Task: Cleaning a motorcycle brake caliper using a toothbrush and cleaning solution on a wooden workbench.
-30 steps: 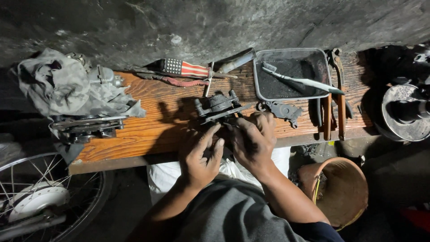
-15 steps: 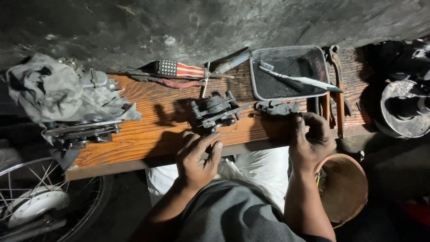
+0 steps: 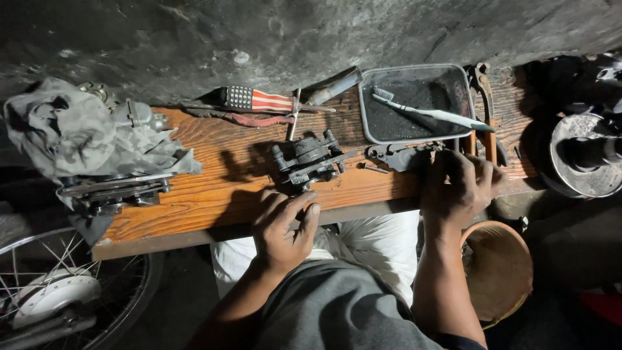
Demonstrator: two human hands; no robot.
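Brake caliper (image 3: 310, 159) sits mid-plank on the wooden board (image 3: 214, 194); I judge it heavy, rigid, greasy — grip its body. My left hand (image 3: 283, 223) rests beside it, fingers loosely spread; right hand (image 3: 461, 188) curls over tools, grip unclear.

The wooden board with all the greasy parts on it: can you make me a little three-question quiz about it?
1. True or false: the toothbrush lies across the metal tray.
2. Which hand rests flat on the wooden board just in front of the dark brake part?
3. Where is the grey rag: a) at the board's left end, b) inside the tray, c) under the right hand?

Key: 1 true. 2 the left hand. 3 a.
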